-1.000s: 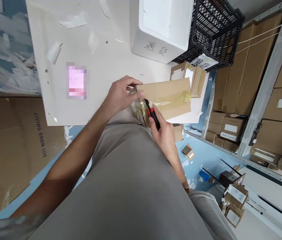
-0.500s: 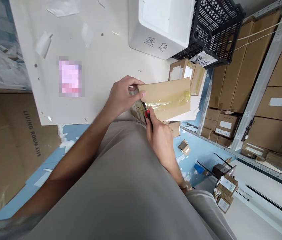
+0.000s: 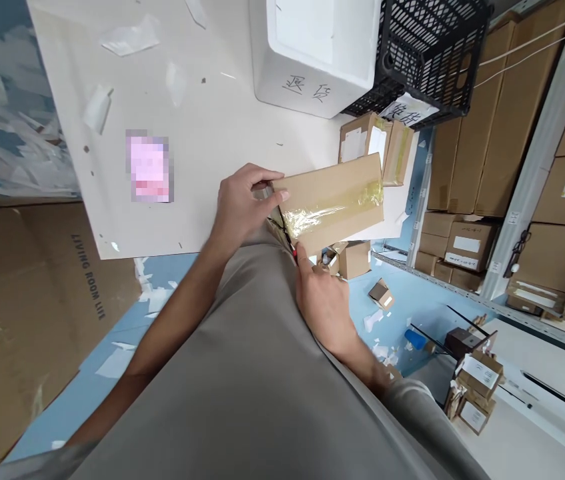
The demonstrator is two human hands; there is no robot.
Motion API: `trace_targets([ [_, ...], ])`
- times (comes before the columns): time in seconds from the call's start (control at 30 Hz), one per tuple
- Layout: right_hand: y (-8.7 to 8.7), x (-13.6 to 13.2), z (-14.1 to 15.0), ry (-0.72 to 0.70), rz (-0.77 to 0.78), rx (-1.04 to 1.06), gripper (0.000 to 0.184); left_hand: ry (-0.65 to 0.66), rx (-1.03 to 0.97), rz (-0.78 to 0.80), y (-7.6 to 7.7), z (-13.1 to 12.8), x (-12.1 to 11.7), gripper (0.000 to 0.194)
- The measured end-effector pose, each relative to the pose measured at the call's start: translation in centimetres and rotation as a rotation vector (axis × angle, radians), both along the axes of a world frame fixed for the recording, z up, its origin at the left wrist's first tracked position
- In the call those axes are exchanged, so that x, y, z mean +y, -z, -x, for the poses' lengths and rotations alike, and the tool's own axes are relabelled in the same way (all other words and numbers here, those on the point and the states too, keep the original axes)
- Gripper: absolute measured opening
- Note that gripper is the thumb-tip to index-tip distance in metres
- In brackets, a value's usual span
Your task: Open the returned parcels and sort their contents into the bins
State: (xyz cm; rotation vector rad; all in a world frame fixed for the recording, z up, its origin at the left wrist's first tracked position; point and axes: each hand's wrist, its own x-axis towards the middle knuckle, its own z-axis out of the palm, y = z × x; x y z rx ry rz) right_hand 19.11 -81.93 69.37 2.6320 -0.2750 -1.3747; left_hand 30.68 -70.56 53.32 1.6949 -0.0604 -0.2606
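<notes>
A long brown carton (image 3: 332,195) with shiny clear tape along its upper face lies at the table's front edge, close against my body. My left hand (image 3: 245,200) grips its left end, thumb on the top face and fingers over the far corner. Mostly hidden in my closed right hand (image 3: 326,303) is a red and black box cutter (image 3: 294,253). Its dark front part lies along the carton's left end edge. My right index finger stretches along the cutter, just below the carton's near left corner.
A white bin (image 3: 312,80) and a black plastic crate (image 3: 432,67) stand at the back right. Two small taped boxes (image 3: 396,157) sit behind the carton. Plastic scraps (image 3: 132,37) and a blurred pink item (image 3: 149,169) lie on the white table (image 3: 202,133). Stacked cartons (image 3: 482,127) line the right.
My right hand has drawn the box cutter down toward my body along the carton's left end edge. My left hand keeps its hold, and the view has shifted slightly.
</notes>
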Motion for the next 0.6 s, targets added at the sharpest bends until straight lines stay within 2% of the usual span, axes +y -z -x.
trace_targets([
  [0.13,-1.3,-1.1,1.5,0.008,-0.085,-0.051,0.074,0.012,-0.003,0.017,0.1,0.0,0.2,0.033],
  [0.2,-2.0,-2.9,2.0,0.042,-0.136,-0.211,0.067,0.009,-0.006,0.018,0.2,0.2,0.3,0.038],
  [0.27,-1.6,-6.0,1.8,0.12,-0.148,-0.485,0.06,0.004,-0.015,0.015,0.5,0.2,0.3,0.042],
  [0.37,1.6,-12.7,-0.2,0.298,-0.03,-0.945,0.054,-0.032,-0.039,0.01,0.9,0.1,-0.2,0.043],
  [0.4,3.0,-14.9,-1.0,0.355,-0.014,-1.031,0.053,-0.047,-0.046,0.008,1.0,0.0,-0.4,0.043],
  [0.47,5.9,-18.3,-2.3,0.455,-0.072,-1.065,0.049,-0.069,-0.052,-0.003,1.2,-0.3,-0.6,0.043],
  [0.53,8.1,-19.9,-2.7,0.497,-0.137,-1.065,0.046,-0.085,-0.048,-0.025,1.4,-0.8,-0.5,0.043],
  [0.6,9.3,-19.5,-2.2,0.503,-0.182,-1.089,0.045,-0.107,-0.038,-0.058,1.4,-1.2,0.2,0.044],
])
